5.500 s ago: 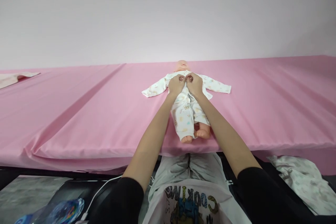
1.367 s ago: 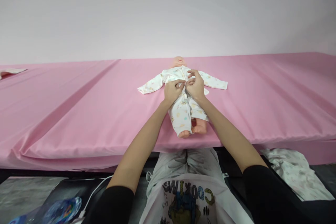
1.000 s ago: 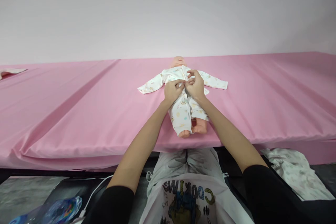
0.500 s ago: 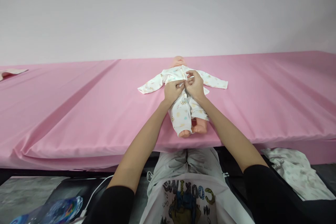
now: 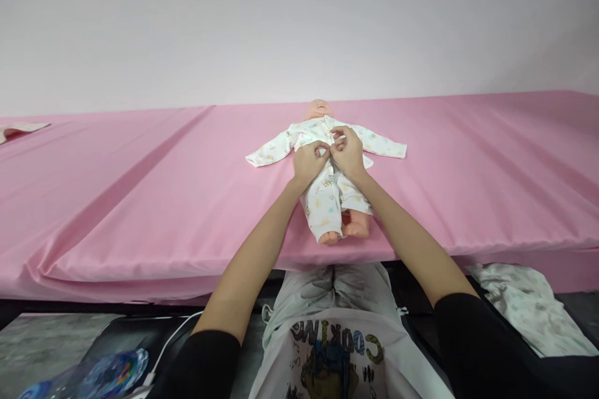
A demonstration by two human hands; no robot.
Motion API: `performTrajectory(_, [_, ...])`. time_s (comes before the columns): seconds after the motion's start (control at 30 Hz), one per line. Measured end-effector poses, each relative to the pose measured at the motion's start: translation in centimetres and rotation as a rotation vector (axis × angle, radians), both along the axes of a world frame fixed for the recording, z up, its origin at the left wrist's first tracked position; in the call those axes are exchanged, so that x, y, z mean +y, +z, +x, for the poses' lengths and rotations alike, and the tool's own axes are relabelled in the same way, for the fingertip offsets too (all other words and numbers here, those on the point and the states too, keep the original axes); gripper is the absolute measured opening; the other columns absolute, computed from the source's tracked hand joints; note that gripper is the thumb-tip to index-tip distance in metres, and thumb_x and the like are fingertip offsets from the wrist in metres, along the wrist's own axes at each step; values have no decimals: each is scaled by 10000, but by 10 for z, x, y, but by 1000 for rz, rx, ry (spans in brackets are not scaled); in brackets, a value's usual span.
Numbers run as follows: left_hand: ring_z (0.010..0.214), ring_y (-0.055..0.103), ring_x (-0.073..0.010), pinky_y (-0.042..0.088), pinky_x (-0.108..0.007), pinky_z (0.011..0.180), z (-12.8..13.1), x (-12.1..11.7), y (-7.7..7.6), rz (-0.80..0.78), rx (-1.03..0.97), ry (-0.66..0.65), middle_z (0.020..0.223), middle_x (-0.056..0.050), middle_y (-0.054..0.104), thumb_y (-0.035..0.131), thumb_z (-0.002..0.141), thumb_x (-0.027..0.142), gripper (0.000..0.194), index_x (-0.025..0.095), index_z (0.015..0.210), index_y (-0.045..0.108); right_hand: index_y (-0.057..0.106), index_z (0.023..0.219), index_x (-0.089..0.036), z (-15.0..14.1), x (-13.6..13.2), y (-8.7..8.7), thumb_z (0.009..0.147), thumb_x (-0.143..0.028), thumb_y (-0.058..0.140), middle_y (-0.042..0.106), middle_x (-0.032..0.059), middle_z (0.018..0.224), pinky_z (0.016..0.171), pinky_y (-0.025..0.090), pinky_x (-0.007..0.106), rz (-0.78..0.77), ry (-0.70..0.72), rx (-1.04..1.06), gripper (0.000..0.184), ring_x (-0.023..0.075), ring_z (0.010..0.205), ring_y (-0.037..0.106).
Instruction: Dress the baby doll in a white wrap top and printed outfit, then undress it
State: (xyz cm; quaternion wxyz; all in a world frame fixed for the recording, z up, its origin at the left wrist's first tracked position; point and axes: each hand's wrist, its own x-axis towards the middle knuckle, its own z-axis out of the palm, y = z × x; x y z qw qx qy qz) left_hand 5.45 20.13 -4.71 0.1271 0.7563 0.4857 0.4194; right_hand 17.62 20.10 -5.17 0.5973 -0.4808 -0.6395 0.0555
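Note:
A baby doll point(image 5: 320, 107) lies on its back on the pink sheet point(image 5: 178, 199), head away from me. It wears a white patterned romper point(image 5: 322, 199) with both sleeves spread wide and the bare feet showing at the leg ends. My left hand point(image 5: 309, 161) and my right hand point(image 5: 347, 151) meet over the doll's belly. The thumbs and fingertips of both pinch the romper's front edge, close together. Whatever fastener sits between the fingertips is hidden. On the right, a loose flap of the romper sticks out beside my right wrist.
Behind the sheet rises a plain white wall point(image 5: 281, 25). A folded cloth point(image 5: 23, 129) lies at the far left. Below the edge are a plastic bottle point(image 5: 103, 374), a white cable point(image 5: 171, 340) and a crumpled patterned cloth point(image 5: 533, 308) at right.
Both hands stay over the doll's belly, with only slight finger movement. The doll and romper keep their place.

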Motion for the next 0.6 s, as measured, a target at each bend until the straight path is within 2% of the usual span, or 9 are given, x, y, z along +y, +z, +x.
performTrajectory(0.1, [591, 492, -142, 345, -269, 598, 1, -1, -1, 46, 26, 42, 563, 27, 489, 519, 814, 329, 180, 223, 837, 663, 551, 944, -185, 1, 0, 1, 632, -62, 430, 534, 14, 899, 661, 458, 266, -10, -31, -5, 356, 107, 608, 503])
performTrajectory(0.2, [811, 541, -174, 397, -291, 729, 1, -2, -3, 154, 16, 91, 811, -23, 575, 511, 826, 303, 159, 216, 840, 643, 562, 910, -181, 2, 0, 0, 652, -71, 433, 554, 18, 891, 703, 455, 285, -15, -83, -32, 309, 123, 637, 518])
performTrajectory(0.33, [1036, 494, -230, 366, -360, 930, 1, 2, -5, 203, 71, 59, 1091, -53, 560, 562, 813, 376, 286, 260, 1065, 635, 576, 797, -180, 4, 1, -1, 738, -157, 484, 587, 30, 832, 726, 444, 314, -64, -139, -89, 111, 158, 686, 541])
performTrajectory(0.43, [1061, 474, -256, 347, -400, 959, 0, 4, -5, 177, 130, 67, 1120, -46, 560, 574, 804, 396, 321, 293, 1101, 640, 582, 779, -182, 4, 1, -2, 748, -181, 513, 602, 23, 782, 732, 439, 318, -81, -130, -114, 75, 170, 704, 551])
performTrajectory(0.6, [1039, 484, -259, 362, -410, 944, 1, 6, -6, 183, 147, 68, 1095, -48, 575, 573, 798, 306, 283, 281, 1068, 651, 611, 803, -186, 3, -1, -1, 724, -123, 479, 596, 8, 742, 714, 438, 309, -108, -133, -144, 166, 165, 679, 548])
